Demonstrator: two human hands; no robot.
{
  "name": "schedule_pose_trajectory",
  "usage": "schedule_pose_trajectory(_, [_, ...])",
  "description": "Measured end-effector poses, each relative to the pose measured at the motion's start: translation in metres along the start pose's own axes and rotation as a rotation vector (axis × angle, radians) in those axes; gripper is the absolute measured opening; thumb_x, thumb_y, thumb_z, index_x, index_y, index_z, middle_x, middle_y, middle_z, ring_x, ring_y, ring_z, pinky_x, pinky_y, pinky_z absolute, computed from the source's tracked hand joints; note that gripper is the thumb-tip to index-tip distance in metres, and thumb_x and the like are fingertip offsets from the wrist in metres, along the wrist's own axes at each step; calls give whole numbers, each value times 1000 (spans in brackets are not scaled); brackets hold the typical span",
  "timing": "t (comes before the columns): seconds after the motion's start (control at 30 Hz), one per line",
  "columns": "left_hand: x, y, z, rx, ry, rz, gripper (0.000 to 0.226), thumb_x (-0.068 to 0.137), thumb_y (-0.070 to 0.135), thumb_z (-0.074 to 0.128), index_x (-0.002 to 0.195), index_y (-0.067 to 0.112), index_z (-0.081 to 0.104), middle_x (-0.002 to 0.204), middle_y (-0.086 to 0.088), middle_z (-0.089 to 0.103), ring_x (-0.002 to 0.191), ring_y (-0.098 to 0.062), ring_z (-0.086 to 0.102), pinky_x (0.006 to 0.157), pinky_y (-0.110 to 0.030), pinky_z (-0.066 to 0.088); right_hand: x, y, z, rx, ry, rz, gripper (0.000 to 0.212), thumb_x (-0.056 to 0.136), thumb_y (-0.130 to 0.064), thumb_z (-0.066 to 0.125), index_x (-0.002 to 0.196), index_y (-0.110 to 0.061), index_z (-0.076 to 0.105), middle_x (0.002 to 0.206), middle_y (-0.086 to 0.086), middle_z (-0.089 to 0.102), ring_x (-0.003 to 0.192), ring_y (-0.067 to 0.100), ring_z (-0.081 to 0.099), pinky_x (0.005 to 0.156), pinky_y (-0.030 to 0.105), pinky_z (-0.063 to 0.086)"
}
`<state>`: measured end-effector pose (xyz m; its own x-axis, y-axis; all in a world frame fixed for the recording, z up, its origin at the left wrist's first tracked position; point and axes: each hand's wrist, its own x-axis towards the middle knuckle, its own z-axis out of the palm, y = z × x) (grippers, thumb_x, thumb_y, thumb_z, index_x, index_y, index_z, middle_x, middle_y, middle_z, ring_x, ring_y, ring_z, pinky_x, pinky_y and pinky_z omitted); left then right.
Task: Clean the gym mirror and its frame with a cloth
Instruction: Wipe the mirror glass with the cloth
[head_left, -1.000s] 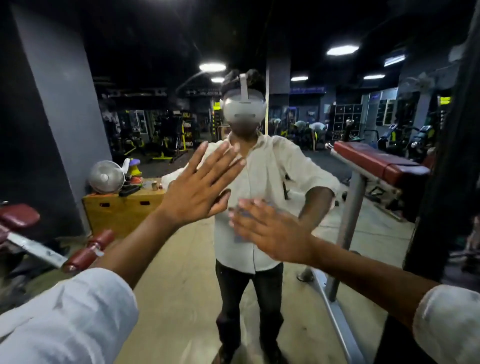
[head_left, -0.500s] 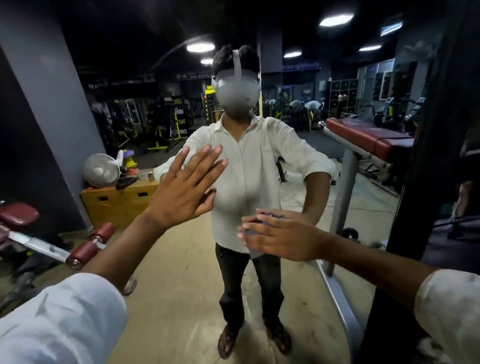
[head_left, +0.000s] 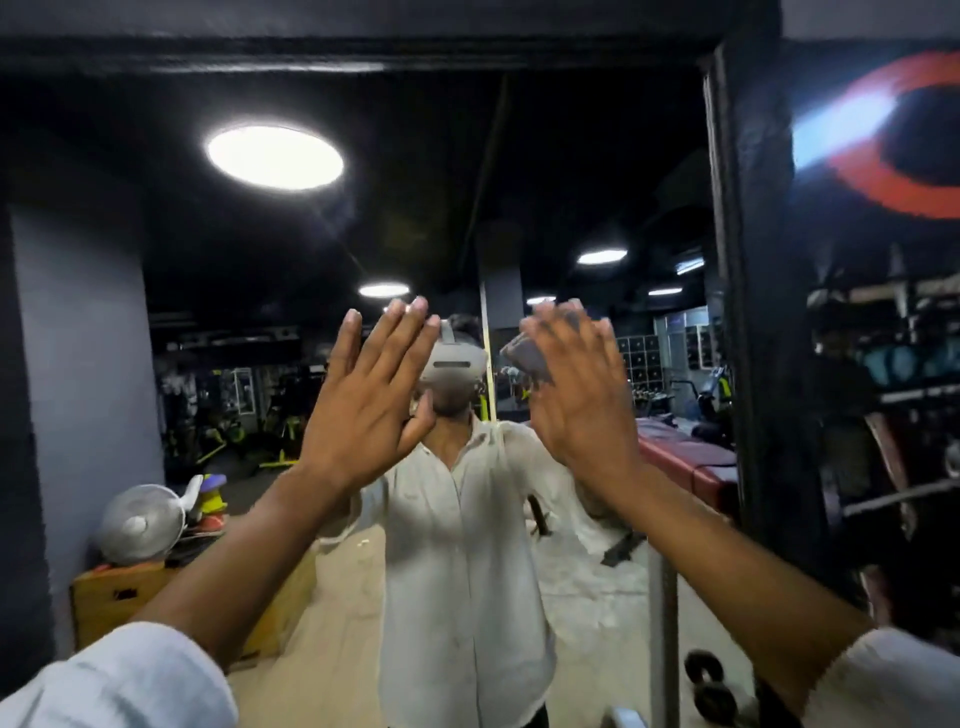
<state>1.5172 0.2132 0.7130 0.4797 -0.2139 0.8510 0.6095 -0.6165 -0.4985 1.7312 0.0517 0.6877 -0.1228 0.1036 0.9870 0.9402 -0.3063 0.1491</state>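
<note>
A tall gym mirror (head_left: 415, 208) fills nearly the whole view. It reflects a dark ceiling with round lights, exercise machines, and the person who stands before it in a pale shirt. A black frame (head_left: 753, 312) runs across the mirror's top edge and down its right edge.

Both of the person's arms reach forward to the glass, about halfway up and near the middle. The left hand (head_left: 363, 395) is open, with fingers straight and spread, palm toward the glass and holding nothing. It seems to be bracing there, though I cannot tell whether it touches. The right hand (head_left: 582, 395), just beside it and nearer the right edge, is also flat and open, and blurred. A small grey cloth (head_left: 527, 358) is pinned under its fingers, with one crumpled corner showing past the thumb side.

The step in hand looks like wiping the glass itself, with the frame not yet reached. The next move probably calls for steady flat pressure so the cloth does not slip. Strokes would then carry toward the top and right edges. After that, the cloth would need gathering in the fingers to run along the frame.
</note>
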Motion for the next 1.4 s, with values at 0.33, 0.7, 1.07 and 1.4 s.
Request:
schedule_pose_trajectory(0.33, [-4, 17, 6, 25, -55, 127, 75, 106, 44, 33, 170, 9, 15, 178, -13, 6, 166, -29, 6, 130, -62, 16, -28, 0, 8, -96, -68, -280, 83, 92, -3, 65, 165, -12, 28, 174, 8, 21, 163, 30, 9, 132, 54, 8])
schedule_pose_trajectory(0.7, [26, 70, 12, -5, -50, 72, 76, 107, 47, 33, 170, 8, 13, 178, -14, 4, 165, -31, 4, 131, -63, 11, -35, 31, 4, 106, 144, 337, 62, 109, -19, 41, 167, -16, 19, 176, 6, 16, 163, 28, 8, 132, 54, 10])
schedule_pose_trajectory(1.07, [-48, 114, 21, -45, -49, 171, 81, 100, 34, 54, 168, 7, 22, 178, -14, 10, 164, -34, 13, 130, -61, 16, -113, 71, -8, 140, 254, 444, 53, 108, -17, 42, 158, -2, 39, 168, 12, 35, 160, 33, 24, 127, 61, 23])
schedule_pose_trajectory(1.4, [-57, 82, 9, -121, -98, 219, 73, 103, 32, 47, 167, 5, 24, 177, -15, 15, 164, -32, 17, 130, -55, 23, -126, -21, 5, 133, -120, -53, 80, 93, 2, 54, 166, -11, 25, 175, 7, 17, 163, 30, 11, 133, 49, 5])
